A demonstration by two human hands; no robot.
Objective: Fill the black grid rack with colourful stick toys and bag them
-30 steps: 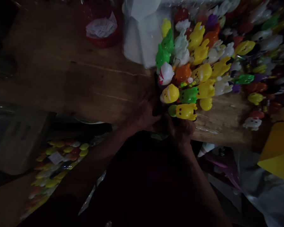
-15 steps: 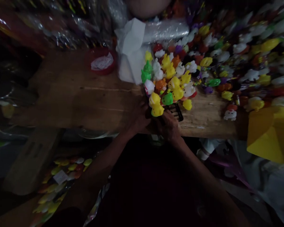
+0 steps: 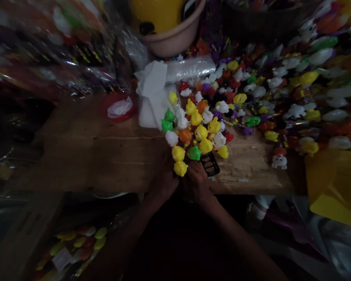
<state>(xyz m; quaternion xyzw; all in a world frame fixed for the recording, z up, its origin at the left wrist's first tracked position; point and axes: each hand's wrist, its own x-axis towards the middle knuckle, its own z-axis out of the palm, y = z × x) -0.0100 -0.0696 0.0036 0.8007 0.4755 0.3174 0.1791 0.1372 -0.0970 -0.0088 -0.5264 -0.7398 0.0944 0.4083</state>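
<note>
A bunch of small plastic animal-shaped toys (image 3: 201, 132), yellow, green, white and orange, stands over my two hands at the table's near edge. My left hand (image 3: 164, 175) is closed at the lower left of the bunch, its fingers in deep shade. On the other side, my right hand (image 3: 197, 177) curls its fingers around the lower end, just below a green toy head (image 3: 194, 152). What lies between the palms is hidden by the toys. Touching or close beside my right hand is a black slotted plastic piece (image 3: 211, 164) on the wood.
Many loose toys (image 3: 280, 82) cover the table's right side. A red bowl (image 3: 103, 111) with white slips, white sheets (image 3: 152, 84) and a clear plastic roll (image 3: 191, 67) lie behind the wooden tabletop (image 3: 76, 156). A pink basin (image 3: 175, 41) stands beyond. Yellow sheet material (image 3: 336, 187) overhangs at right.
The view has tilted up, so everything sits lower in the picture and the pink basin shows more fully. Both hands stay together at the bunch, which has shifted only slightly.
</note>
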